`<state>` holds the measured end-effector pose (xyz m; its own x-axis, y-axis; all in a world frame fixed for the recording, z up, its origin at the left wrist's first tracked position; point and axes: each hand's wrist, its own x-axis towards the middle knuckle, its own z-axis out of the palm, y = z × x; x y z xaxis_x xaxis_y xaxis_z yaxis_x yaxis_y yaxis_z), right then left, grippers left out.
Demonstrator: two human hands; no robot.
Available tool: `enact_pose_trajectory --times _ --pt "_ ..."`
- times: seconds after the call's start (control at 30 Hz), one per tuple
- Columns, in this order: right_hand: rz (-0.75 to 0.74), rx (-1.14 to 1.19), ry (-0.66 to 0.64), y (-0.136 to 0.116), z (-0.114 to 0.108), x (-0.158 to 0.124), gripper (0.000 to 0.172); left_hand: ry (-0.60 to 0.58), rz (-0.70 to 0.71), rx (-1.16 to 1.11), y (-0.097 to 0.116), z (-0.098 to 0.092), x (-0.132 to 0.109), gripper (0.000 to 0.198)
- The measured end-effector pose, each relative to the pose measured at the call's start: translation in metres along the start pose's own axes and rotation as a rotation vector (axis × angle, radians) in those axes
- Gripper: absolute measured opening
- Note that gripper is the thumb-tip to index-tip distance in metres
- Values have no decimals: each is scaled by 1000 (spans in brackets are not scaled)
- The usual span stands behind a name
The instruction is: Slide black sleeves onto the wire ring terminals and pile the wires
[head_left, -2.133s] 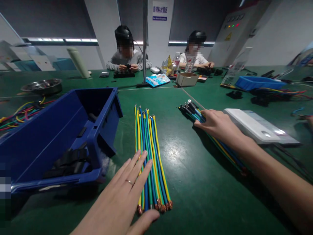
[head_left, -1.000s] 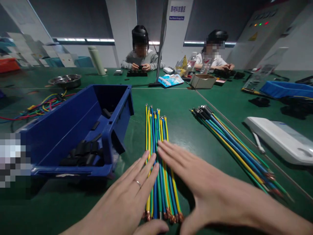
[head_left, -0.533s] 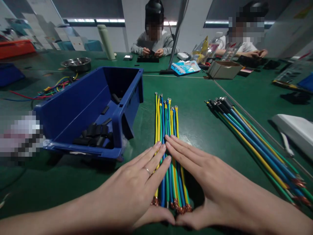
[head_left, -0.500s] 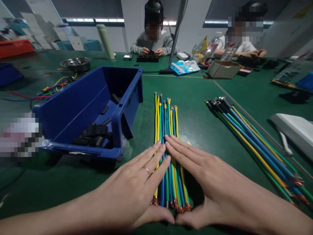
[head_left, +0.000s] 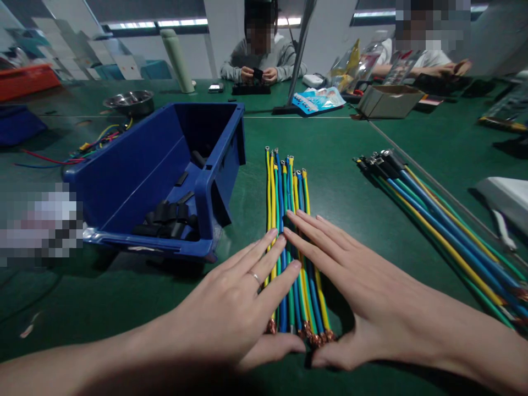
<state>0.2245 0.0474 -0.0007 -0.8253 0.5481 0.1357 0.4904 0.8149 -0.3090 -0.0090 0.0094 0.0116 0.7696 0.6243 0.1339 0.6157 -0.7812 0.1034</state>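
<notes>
A flat row of yellow, blue and green wires [head_left: 286, 187] with bare copper near ends lies on the green table [head_left: 338, 192] in front of me. My left hand [head_left: 237, 308] rests flat on its left side, fingers stretched out, a ring on one finger. My right hand [head_left: 363, 291] lies flat on its right side, fingers stretched forward over the wires. Both thumbs sit against the wires' copper ends, and the fingertips nearly meet in the middle. Neither hand grips anything.
A blue bin [head_left: 157, 176] holding black sleeves stands at the left. A second wire bundle [head_left: 433, 220] with black-capped ends lies at the right, beside a white device [head_left: 505, 198]. Loose wires [head_left: 88, 148], a steel bowl [head_left: 128, 102], a cardboard box [head_left: 390, 102] and two seated people are farther back.
My right hand left the right-hand bundle and came down flat on the middle wires beside my left hand. Both hands have since slid slightly forward along the wires.
</notes>
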Motion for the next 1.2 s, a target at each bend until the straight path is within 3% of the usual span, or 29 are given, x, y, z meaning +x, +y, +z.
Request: enact_pose_trajectory --times 0.4,0.67,0.87,1.2 --pt "-1 -13 -44 -9 -7 2 105 168 -3 16 3 6 -1 52" --pt "100 40 -73 -16 -11 2 108 138 -3 94 5 10 -5 61" --pt "127 79 -59 -18 -16 1 109 314 3 114 9 4 4 40" --pt "58 65 -31 -14 -23 1 83 248 38 133 8 3 2 41"
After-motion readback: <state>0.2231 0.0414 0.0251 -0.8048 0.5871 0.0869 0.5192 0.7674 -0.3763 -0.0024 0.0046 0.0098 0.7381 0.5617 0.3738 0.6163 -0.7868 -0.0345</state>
